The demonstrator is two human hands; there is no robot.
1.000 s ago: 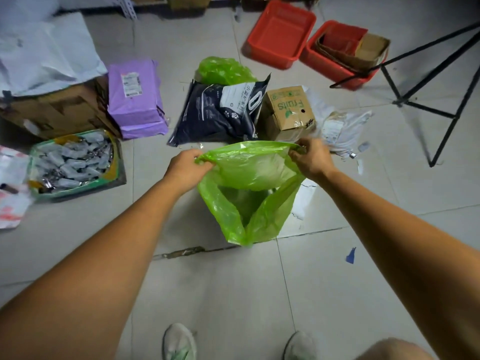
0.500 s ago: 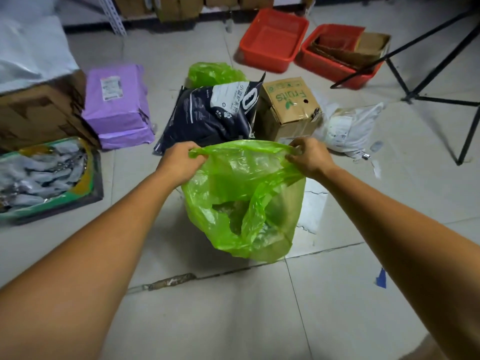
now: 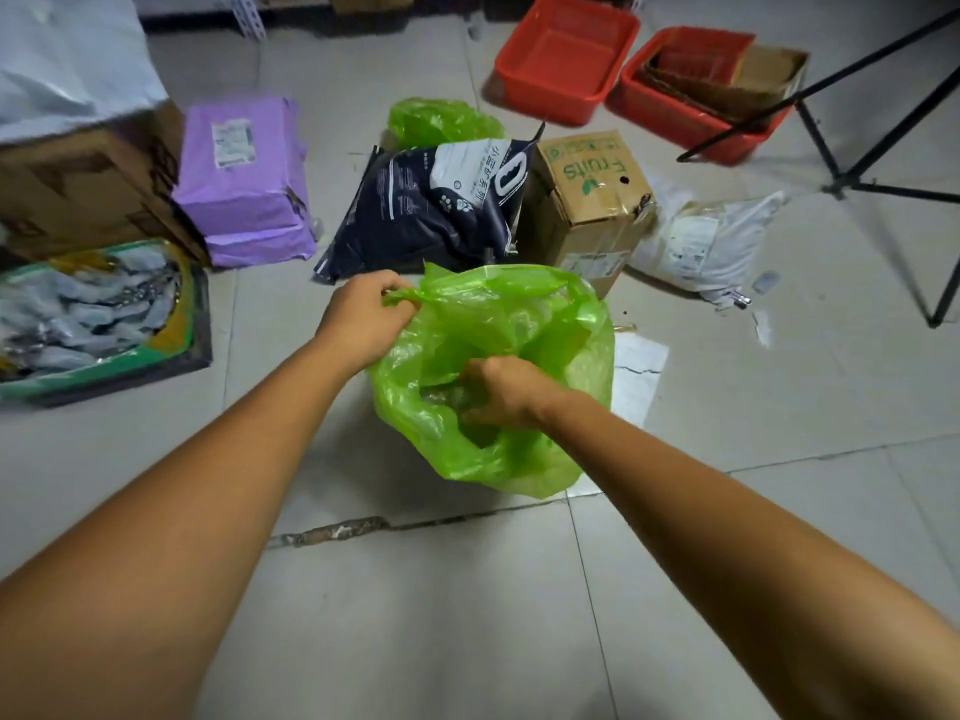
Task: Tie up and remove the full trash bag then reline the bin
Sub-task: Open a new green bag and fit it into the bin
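A translucent green trash bag (image 3: 524, 314) sits on the tiled floor in the middle of the view, its mouth open and crumpled. My left hand (image 3: 363, 317) pinches the bag's rim at its upper left edge. My right hand (image 3: 501, 389) is at the near side of the bag's mouth, fingers curled round the green plastic there. Dark contents show faintly through the bag. No bin is in view.
Behind the bag lie a dark printed pouch (image 3: 431, 210), a cardboard "Fruits" box (image 3: 592, 200), a second green bag (image 3: 441, 122) and a white parcel (image 3: 706, 241). A purple parcel (image 3: 244, 184) and an open box (image 3: 93, 309) are left. Red baskets (image 3: 566, 59) and black stand legs (image 3: 878, 142) are at the back right.
My right hand left the bag's far right rim and came down to the near side of the mouth, gathering plastic. The bag slumped lower and its mouth crumpled. My left hand kept its hold.
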